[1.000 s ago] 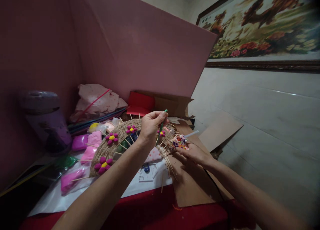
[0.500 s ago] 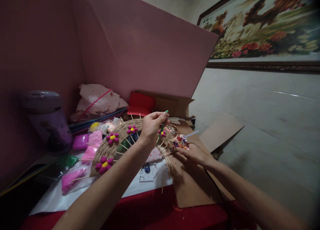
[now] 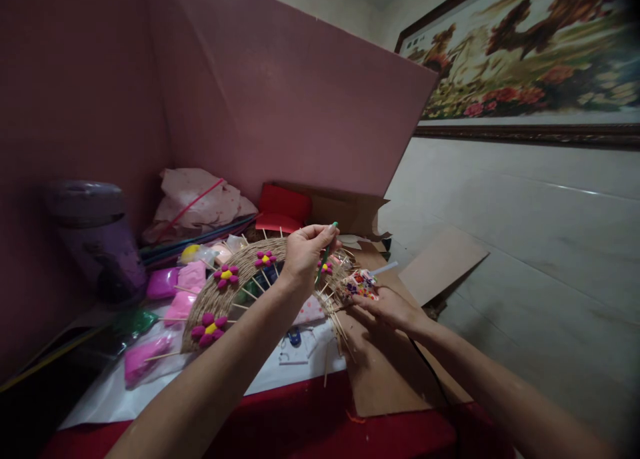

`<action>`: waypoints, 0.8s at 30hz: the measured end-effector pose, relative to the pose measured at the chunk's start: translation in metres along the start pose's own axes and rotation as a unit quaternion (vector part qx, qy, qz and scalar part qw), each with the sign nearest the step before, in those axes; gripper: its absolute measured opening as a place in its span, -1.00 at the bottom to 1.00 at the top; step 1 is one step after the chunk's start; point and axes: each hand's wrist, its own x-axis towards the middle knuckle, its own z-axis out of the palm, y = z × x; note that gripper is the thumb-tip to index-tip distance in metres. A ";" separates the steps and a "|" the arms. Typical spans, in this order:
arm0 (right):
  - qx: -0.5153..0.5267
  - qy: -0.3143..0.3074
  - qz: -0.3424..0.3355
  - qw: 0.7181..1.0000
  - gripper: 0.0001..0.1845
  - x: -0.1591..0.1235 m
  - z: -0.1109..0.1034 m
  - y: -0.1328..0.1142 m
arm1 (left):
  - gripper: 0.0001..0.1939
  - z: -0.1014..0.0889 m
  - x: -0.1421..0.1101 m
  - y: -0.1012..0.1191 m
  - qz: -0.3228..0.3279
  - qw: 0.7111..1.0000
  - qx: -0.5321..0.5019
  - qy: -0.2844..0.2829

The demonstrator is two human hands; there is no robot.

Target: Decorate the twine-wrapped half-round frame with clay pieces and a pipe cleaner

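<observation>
My left hand (image 3: 305,256) is raised over the woven arch, thumb and fingers pinching a thin green strip (image 3: 324,256) that hangs down at a slant. My right hand (image 3: 393,307) is closed around a flower-patterned glue gun (image 3: 361,284), with a translucent glue stick (image 3: 384,268) poking out of it. The glue gun's tip is hard to make out beside the arch's right side. Twine-wrapped and ring-shaped, the arch (image 3: 201,299) has thin wooden sticks jutting from it. Magenta clay flowers with yellow centres (image 3: 209,329) sit on it. My left forearm hides part of the arch.
Bags of pink clay (image 3: 147,360) lie at the left, near a purple container (image 3: 97,242). Brown cardboard (image 3: 390,372) lies under my right forearm, with a dark cord (image 3: 429,366) across it. A red box (image 3: 284,207) and a pink cloth (image 3: 200,202) are behind.
Both hands keep almost the same positions, still holding the green strip and the glue gun. The whole view has shifted very slightly.
</observation>
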 end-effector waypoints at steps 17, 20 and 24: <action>0.001 0.035 0.023 0.999 -0.56 0.004 -0.002 -0.006 | -0.79 0.000 0.001 -0.002 0.002 1.000 -0.010 -0.002; 0.017 0.032 0.022 0.999 -0.55 0.006 -0.003 -0.004 | -0.80 0.000 0.002 -0.002 0.001 1.000 -0.012 0.000; 0.018 0.041 0.026 0.999 -0.56 0.011 -0.003 -0.001 | -0.78 -0.001 0.002 -0.004 -0.003 1.000 -0.019 0.000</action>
